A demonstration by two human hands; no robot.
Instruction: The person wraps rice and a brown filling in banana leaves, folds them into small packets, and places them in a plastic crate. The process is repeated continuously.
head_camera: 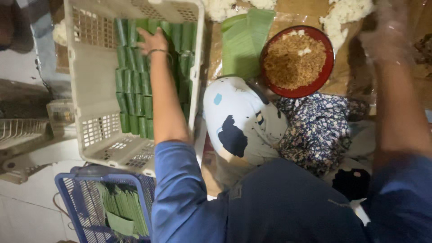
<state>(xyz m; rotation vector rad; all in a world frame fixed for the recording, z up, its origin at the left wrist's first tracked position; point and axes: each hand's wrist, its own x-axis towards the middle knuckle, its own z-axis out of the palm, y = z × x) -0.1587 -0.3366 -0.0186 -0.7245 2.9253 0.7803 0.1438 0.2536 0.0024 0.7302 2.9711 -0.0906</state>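
Note:
My left hand [152, 41] reaches into a beige plastic crate [92, 85] and rests on rows of green leaf-wrapped rolls [134, 101] packed side by side. Its fingers curl down among the top rolls, so I cannot tell whether it grips one. A thin band circles that wrist, and the sleeve is blue. My right hand [388, 33] is raised at the upper right in a clear plastic glove. It is blurred, above the brown mat near a heap of white rice [344, 13]. Its fingertips run out of view.
A red bowl [327, 67] of brown shredded filling sits beside a stack of flat green leaves [243, 42]. More white rice [220, 8] lies at the top. A blue basket [76, 202] of cut leaf pieces stands at lower left. Patterned cloth [315, 130] covers my lap.

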